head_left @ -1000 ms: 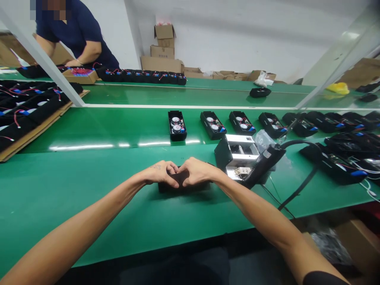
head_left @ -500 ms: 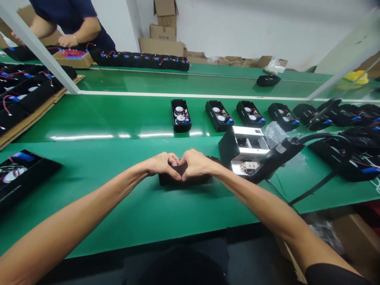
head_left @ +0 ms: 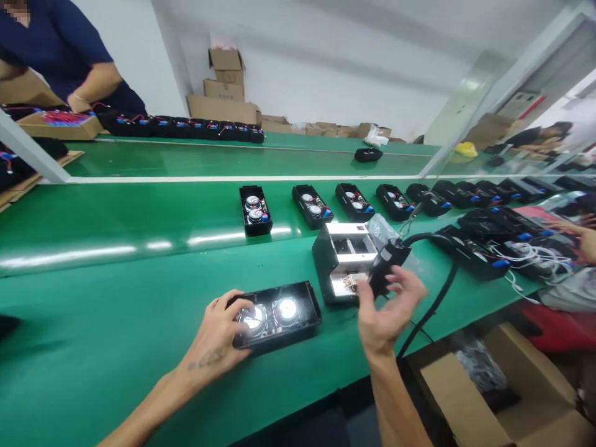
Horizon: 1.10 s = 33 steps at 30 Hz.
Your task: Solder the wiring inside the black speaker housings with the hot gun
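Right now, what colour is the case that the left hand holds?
The case is black; the head view shows it best.

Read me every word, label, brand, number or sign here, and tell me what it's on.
No text is legible.
Cardboard box by the wall: printed marks, too small to read.
Left hand, near the wrist: dark marks, too blurred to read.
Black tool: pale patch, too small to tell.
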### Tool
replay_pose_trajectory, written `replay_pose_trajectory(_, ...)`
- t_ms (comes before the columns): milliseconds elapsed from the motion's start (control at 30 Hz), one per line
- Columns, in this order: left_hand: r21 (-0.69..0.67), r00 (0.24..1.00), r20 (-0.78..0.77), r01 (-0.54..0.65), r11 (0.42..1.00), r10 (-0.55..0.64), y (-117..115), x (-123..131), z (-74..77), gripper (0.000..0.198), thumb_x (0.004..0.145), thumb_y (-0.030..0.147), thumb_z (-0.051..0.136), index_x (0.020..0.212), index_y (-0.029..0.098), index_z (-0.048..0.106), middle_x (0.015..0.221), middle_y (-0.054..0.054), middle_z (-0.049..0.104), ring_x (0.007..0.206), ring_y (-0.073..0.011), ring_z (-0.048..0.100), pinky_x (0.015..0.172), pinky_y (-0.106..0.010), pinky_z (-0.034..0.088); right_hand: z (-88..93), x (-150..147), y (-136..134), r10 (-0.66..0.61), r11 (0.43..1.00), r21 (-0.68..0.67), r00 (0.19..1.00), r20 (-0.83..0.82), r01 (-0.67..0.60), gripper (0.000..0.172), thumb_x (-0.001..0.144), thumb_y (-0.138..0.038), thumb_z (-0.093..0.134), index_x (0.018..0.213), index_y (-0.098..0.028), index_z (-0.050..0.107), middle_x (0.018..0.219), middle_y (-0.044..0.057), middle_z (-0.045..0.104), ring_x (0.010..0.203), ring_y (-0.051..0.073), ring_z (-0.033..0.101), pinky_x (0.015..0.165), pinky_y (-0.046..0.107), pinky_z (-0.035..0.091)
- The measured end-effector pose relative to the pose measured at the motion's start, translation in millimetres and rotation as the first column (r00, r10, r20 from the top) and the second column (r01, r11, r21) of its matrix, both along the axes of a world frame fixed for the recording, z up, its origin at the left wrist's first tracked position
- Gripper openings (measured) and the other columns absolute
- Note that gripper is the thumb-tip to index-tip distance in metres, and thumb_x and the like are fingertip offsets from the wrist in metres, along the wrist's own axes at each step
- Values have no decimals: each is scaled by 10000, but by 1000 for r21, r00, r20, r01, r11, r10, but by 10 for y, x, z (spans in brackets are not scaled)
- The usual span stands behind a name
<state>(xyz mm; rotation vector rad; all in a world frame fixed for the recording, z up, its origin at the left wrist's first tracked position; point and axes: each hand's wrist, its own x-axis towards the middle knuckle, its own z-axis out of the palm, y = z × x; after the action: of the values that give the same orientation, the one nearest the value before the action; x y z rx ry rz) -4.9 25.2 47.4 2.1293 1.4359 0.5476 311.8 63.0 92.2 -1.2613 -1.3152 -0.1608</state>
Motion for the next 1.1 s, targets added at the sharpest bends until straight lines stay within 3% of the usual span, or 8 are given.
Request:
replay_pose_trajectory(67, 181, 995, -97, 50, 982, -33, -98, -2, -100, 161, 693, 139, 777, 737, 292, 760, 1259, -17, 711, 1417, -409, 452, 1121, -662, 358, -78, 279, 85, -127, 982, -145, 991, -40, 120, 559, 928, -497, 699, 1366, -171, 579, 1312, 183, 592, 1127, 330, 612, 987, 567, 517)
replay_pose_trajectory(133, 271, 986, -157, 91, 958, -49, -131, -19, -163, 170, 700, 134, 765, 758, 294, 759, 1271, -22, 716, 1398, -412, 478, 1078, -661, 411, -145, 438, 200, -57, 937, -349, 995, -86, 23, 484, 941, -574, 648, 1209, -171, 650, 1131, 140, 690, 1024, 305, 656, 938, 526, 544)
replay_pose_trajectory(200, 301, 982, -183, 104, 948, -50, -125, -41, -197, 176, 685, 132, 767, 757, 292, 756, 1271, -26, 722, 1387, -415, 493, 1060, -658, 438, -213, 473, 274, 52, 895, -420, 970, -238, -152, 414, 883, -568, 726, 1041, -189, 666, 911, 69, 722, 843, 255, 678, 825, 443, 571)
replay_pose_trajectory(400, 362, 972, -232, 122, 924, -37, -66, -144, -315, 165, 668, 188, 780, 756, 327, 769, 1280, -8, 744, 1349, -417, 538, 1018, -636, 488, -253, 347, 224, 315, 831, -230, 770, -555, -506, 373, 818, -374, 824, 1064, -205, 599, 621, -78, 612, 504, 139, 557, 578, 309, 497)
replay_pose_trajectory(633, 406, 967, -249, 146, 902, -45, -9, -79, -439, 78, 726, 293, 814, 762, 355, 784, 1263, 0, 763, 1324, -401, 573, 975, -589, 530, 261, 398, 290, 437, 898, 214, 712, -551, -385, 408, 878, -319, 786, 1162, -256, 499, 584, -136, 544, 436, 100, 490, 531, 278, 444)
replay_pose_trajectory(800, 399, 981, -195, 60, 915, 20, -84, 214, -361, 85, 741, 252, 808, 746, 328, 771, 1260, -17, 762, 1335, -431, 558, 990, -647, 494, 291, 303, 374, 425, 878, 16, 764, -485, -478, 352, 877, -339, 799, 1057, -249, 511, 532, -130, 549, 426, 111, 488, 525, 291, 437)
replay_pose_trajectory(900, 377, 985, -163, 11, 926, 55, -131, 335, -286, 125, 714, 187, 822, 731, 292, 756, 1268, -37, 751, 1353, -441, 535, 1013, -666, 468, 305, 115, 240, 501, 791, -43, 686, -527, -610, 368, 880, -339, 804, 1120, -257, 538, 541, -137, 514, 414, 109, 478, 486, 281, 426)
replay_pose_trajectory(1100, 310, 987, -149, -14, 951, 63, -163, 415, -188, 178, 667, 147, 852, 744, 283, 766, 1282, -31, 738, 1363, -425, 516, 1052, -669, 442, 331, -671, -235, 737, 494, 204, 282, -614, -845, 367, 976, -277, 693, 1271, -331, 482, 633, -123, 488, 398, 84, 439, 407, 227, 388)
